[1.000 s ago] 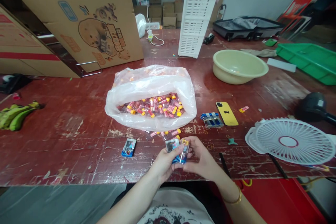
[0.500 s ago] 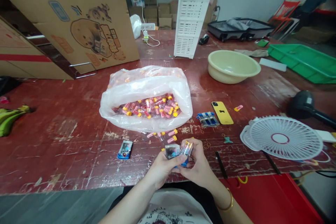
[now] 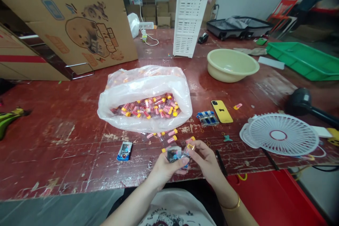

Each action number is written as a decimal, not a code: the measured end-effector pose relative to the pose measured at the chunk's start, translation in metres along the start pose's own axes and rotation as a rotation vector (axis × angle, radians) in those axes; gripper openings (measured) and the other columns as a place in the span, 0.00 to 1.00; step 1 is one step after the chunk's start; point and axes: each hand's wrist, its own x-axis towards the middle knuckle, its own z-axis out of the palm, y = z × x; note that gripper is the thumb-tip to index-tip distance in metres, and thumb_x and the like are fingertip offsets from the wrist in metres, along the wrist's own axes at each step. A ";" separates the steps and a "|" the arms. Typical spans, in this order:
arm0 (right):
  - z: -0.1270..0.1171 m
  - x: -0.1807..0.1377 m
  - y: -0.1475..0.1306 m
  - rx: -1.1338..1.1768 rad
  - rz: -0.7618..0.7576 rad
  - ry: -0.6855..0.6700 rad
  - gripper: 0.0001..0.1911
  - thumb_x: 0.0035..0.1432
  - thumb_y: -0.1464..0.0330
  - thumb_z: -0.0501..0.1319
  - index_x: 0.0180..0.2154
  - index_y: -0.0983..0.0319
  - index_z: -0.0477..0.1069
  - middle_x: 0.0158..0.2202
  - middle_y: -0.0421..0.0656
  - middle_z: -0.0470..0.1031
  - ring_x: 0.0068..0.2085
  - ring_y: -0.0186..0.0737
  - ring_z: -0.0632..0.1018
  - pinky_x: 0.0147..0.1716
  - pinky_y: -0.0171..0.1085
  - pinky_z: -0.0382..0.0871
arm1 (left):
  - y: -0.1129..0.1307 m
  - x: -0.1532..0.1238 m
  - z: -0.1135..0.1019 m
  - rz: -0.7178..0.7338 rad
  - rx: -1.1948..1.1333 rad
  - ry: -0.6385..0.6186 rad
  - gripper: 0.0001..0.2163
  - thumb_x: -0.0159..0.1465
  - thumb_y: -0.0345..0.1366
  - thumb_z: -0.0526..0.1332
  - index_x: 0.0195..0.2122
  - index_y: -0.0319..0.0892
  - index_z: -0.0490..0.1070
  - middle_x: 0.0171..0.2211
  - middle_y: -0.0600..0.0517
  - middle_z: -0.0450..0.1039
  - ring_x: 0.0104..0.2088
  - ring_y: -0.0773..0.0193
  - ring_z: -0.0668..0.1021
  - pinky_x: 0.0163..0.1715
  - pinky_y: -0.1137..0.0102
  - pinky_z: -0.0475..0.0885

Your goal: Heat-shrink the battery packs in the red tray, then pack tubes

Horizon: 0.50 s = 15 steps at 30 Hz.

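My left hand [image 3: 162,169] pinches a small clear packet bundle [image 3: 175,154] with dark and blue printing, just above the table's near edge. My right hand [image 3: 205,160] is closed on the same bundle from the right, its fingertips on a small orange-capped tube [image 3: 189,147]. Just beyond lie a few loose pink tubes with orange caps [image 3: 169,135]. Behind them an open clear plastic bag [image 3: 144,93] holds several such tubes. A single blue packet [image 3: 124,150] lies on the red table [image 3: 66,137] to the left of my hands.
A blue bundle [image 3: 207,118] and a yellow phone [image 3: 221,111] lie right of the bag. A white fan grille [image 3: 280,136], a dark fan base [image 3: 299,100], a cream basin [image 3: 231,64], a green tray [image 3: 304,60], a white slotted rack [image 3: 189,14] and cardboard boxes [image 3: 79,21] surround the area. Bananas [image 3: 7,118] lie at far left.
Both hands have stayed on the packet bundle, with the fingers shifting slightly on it. The camera has turned a little to the right.
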 end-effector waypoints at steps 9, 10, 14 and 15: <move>-0.159 -0.128 0.068 0.047 -0.009 1.270 0.27 0.34 0.53 0.74 0.32 0.60 0.68 0.33 0.36 0.74 0.33 0.31 0.75 0.35 0.31 0.72 | -0.025 -0.010 -0.018 -0.203 0.112 -0.094 0.24 0.53 0.47 0.71 0.46 0.37 0.74 0.44 0.39 0.79 0.39 0.54 0.82 0.34 0.65 0.78; -0.174 -0.145 0.084 0.018 0.011 1.357 0.28 0.32 0.52 0.74 0.31 0.61 0.67 0.30 0.35 0.73 0.31 0.30 0.74 0.32 0.31 0.72 | -0.029 -0.009 -0.018 -0.216 0.153 -0.087 0.24 0.52 0.47 0.71 0.45 0.37 0.74 0.43 0.39 0.79 0.38 0.54 0.82 0.33 0.66 0.78; -0.194 -0.159 0.147 -0.039 0.223 1.360 0.23 0.40 0.55 0.73 0.25 0.65 0.67 0.21 0.36 0.70 0.22 0.30 0.71 0.22 0.31 0.67 | -0.041 -0.003 -0.010 -0.253 0.234 -0.061 0.27 0.49 0.49 0.73 0.44 0.36 0.74 0.42 0.39 0.80 0.39 0.52 0.82 0.31 0.68 0.78; -0.193 -0.150 0.160 -0.053 0.266 1.324 0.20 0.47 0.57 0.71 0.25 0.66 0.68 0.21 0.36 0.69 0.22 0.29 0.71 0.21 0.31 0.67 | -0.042 -0.003 -0.006 -0.256 0.235 -0.066 0.27 0.49 0.49 0.73 0.45 0.36 0.74 0.43 0.39 0.80 0.40 0.52 0.82 0.31 0.68 0.78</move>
